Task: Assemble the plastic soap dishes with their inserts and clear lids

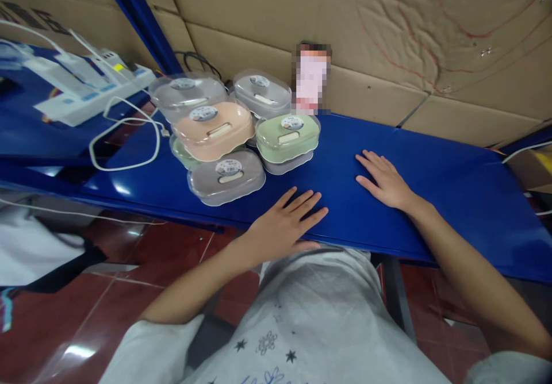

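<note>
My left hand (282, 223) lies flat, palm down, on the front edge of the blue table (452, 188), fingers spread and holding nothing. My right hand (383, 180) rests flat on the table a little further in, also empty. Left of my hands stands a cluster of lidded plastic soap boxes. A grey box (226, 177) is nearest my left hand. A peach box (213, 128) and a green box (288, 137) sit stacked on others. Two more grey boxes (263, 92) stand at the back.
A phone (311, 79) leans upright against the cardboard wall behind the boxes. White power strips (92, 88) and a looping white cable (125, 142) lie at the left. A blue post (138, 16) rises behind. Red floor tiles show below.
</note>
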`<move>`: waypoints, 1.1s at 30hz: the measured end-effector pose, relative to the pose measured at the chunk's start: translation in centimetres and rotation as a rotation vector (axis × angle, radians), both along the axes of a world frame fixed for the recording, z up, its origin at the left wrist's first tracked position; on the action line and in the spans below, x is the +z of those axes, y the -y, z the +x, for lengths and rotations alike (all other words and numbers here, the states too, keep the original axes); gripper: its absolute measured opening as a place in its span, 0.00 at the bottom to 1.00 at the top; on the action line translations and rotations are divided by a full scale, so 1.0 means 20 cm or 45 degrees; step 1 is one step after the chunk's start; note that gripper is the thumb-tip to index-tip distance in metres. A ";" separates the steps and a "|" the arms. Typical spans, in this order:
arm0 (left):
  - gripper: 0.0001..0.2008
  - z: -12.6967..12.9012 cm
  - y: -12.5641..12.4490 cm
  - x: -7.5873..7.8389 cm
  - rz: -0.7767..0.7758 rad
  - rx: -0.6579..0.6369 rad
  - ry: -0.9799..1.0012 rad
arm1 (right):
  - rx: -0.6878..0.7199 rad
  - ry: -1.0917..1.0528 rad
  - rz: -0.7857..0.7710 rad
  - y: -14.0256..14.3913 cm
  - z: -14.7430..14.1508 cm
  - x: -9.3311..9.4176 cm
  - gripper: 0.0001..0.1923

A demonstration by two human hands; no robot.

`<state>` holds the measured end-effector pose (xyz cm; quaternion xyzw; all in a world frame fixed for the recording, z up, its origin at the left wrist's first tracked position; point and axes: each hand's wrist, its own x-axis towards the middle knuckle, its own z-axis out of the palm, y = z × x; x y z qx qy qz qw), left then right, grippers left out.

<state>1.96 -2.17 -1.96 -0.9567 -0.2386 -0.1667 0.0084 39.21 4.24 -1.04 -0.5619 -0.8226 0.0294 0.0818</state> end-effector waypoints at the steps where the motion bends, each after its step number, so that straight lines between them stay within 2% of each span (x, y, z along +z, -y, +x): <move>1: 0.37 0.00 0.00 0.00 -0.003 0.000 0.006 | 0.011 -0.015 0.010 0.00 0.00 0.01 0.39; 3: 0.37 0.00 0.00 0.00 -0.005 -0.004 0.010 | 0.042 -0.060 0.044 0.01 -0.02 0.04 0.40; 6: 0.37 0.00 0.00 0.00 0.000 -0.009 0.014 | 0.148 -0.147 0.133 -0.01 -0.12 0.14 0.41; 9: 0.37 0.00 0.00 -0.01 0.000 -0.008 0.028 | 0.370 -0.217 0.212 -0.09 -0.30 0.27 0.44; 12: 0.38 0.00 0.00 -0.01 0.008 -0.005 0.029 | 0.567 -0.293 0.247 -0.25 -0.52 0.36 0.51; 15: 0.37 0.00 0.00 0.00 0.016 -0.013 0.017 | 0.649 -0.325 0.236 -0.40 -0.67 0.37 0.55; 18: 0.36 0.00 0.00 0.01 0.038 -0.007 0.027 | 0.669 -0.296 0.246 -0.44 -0.70 0.32 0.49; 21: 0.39 0.00 0.01 0.01 0.107 0.049 0.112 | 0.619 -0.292 0.364 -0.33 -0.63 0.29 0.43; 24: 0.44 0.00 0.02 0.00 0.218 0.113 0.236 | 0.581 -0.319 0.487 -0.11 -0.53 0.26 0.42; 27: 0.45 0.01 0.03 -0.03 0.286 0.129 0.309 | 0.551 -0.363 0.499 0.10 -0.45 0.23 0.42; 30: 0.45 0.01 0.02 -0.03 0.215 0.146 0.375 | 0.548 -0.391 0.437 0.21 -0.41 0.18 0.38; 33: 0.45 0.01 0.00 0.00 0.023 0.135 0.469 | 0.581 -0.451 0.374 0.23 -0.41 0.13 0.36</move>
